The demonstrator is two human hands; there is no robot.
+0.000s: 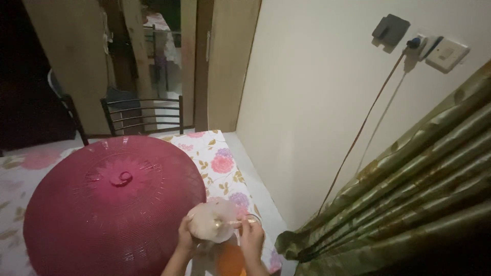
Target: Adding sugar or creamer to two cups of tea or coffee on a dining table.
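- Biggest thing in view: the table (220,153), dressed in a white cloth with pink and purple flowers, pushed up close to the cream wall (307,102).
- Sitting on it, a big dark-red dome food cover (112,204) of woven plastic, knob on top, taking up most of the left half.
- Off to the right hangs a green striped curtain (409,204), folds running down to the floor by the table corner.
- Behind the table, a dark metal chair (143,115) stands against the doorway.
- High on the wall, a socket and switch (434,48), with a red cord (363,122) and a pale one dropping behind the curtain.
- Down at the bottom edge, the action: a pale, frosted round lid (212,220), held tilted just beside the dome's right rim, above something orange (230,258) I can't make out.
- Left hand (185,236) has its grip closed on the lid's left edge.
- Right hand (251,236) pinches a thin metal piece (232,223), spoon-like, touching the lid's middle; its exact kind is too small to tell.
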